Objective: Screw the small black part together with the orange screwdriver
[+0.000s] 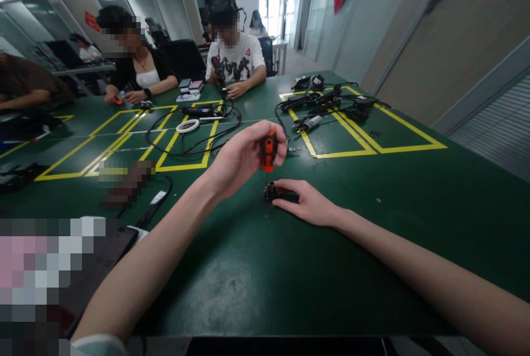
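Note:
My left hand is closed round the orange and black handle of a screwdriver, which stands upright with its thin shaft pointing down. The shaft reaches a small black part lying on the green table, though I cannot make out exactly where the tip meets it. From the right, my right hand pinches that black part between thumb and fingers and steadies it against the tabletop. The part's far end is hidden inside my right hand. A tiny speck lies just in front of it.
Black cables and adapters are heaped at the back right, with a grey cylindrical piece beside them. A white ring and looped cable lie back left. Yellow tape marks the table. Two co-workers sit across, another at far left.

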Demonstrator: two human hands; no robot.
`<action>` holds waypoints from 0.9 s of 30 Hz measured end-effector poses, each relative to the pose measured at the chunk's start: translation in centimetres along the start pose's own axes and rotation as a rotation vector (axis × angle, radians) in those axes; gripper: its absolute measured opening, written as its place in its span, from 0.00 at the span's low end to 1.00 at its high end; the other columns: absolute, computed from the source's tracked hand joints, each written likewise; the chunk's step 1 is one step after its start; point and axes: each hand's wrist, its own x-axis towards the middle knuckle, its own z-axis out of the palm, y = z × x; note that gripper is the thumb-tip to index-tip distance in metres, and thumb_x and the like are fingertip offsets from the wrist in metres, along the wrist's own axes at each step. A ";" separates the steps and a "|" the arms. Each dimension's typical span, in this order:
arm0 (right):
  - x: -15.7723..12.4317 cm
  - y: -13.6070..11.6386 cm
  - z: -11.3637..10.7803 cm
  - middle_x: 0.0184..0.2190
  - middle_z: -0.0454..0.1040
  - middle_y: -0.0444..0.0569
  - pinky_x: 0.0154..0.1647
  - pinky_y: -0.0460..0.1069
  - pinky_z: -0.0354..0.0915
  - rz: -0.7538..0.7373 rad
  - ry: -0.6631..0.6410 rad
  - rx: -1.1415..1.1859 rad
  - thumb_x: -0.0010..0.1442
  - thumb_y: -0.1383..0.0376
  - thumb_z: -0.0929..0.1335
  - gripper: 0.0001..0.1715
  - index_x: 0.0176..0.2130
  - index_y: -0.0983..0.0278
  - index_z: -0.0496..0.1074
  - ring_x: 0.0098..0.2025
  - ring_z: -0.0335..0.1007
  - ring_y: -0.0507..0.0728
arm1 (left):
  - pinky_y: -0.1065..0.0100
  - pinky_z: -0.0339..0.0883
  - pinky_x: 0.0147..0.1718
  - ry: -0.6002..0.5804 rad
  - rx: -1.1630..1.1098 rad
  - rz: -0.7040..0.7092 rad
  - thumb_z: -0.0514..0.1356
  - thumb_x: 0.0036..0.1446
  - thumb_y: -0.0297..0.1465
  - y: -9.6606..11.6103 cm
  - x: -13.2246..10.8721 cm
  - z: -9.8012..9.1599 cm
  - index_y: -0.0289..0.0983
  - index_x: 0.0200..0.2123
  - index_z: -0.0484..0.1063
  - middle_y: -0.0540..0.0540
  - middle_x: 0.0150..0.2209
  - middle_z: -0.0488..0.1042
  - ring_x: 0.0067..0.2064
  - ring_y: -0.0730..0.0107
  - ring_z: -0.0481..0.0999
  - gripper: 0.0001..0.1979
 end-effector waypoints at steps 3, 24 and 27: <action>0.0 0.0 0.0 0.50 0.83 0.54 0.55 0.58 0.76 -0.002 -0.007 0.001 0.66 0.63 0.71 0.17 0.53 0.64 0.78 0.49 0.81 0.61 | 0.72 0.67 0.32 0.012 -0.002 0.028 0.67 0.59 0.38 -0.3 -0.1 0.0 0.37 0.35 0.66 0.52 0.30 0.75 0.31 0.74 0.76 0.13; -0.1 0.0 -0.3 0.51 0.83 0.56 0.56 0.61 0.76 0.046 -0.014 -0.024 0.66 0.62 0.71 0.19 0.55 0.64 0.77 0.49 0.81 0.63 | 0.70 0.61 0.26 0.013 -0.001 -0.003 0.60 0.61 0.44 0.0 0.1 0.1 0.36 0.38 0.71 0.51 0.24 0.69 0.23 0.75 0.66 0.15; -0.1 -0.1 -0.3 0.51 0.83 0.56 0.56 0.61 0.76 0.039 -0.009 -0.028 0.65 0.62 0.71 0.19 0.55 0.64 0.77 0.49 0.81 0.63 | 0.69 0.65 0.29 -0.002 0.008 -0.006 0.60 0.62 0.44 0.0 0.1 -0.1 0.35 0.35 0.72 0.50 0.25 0.70 0.26 0.73 0.69 0.17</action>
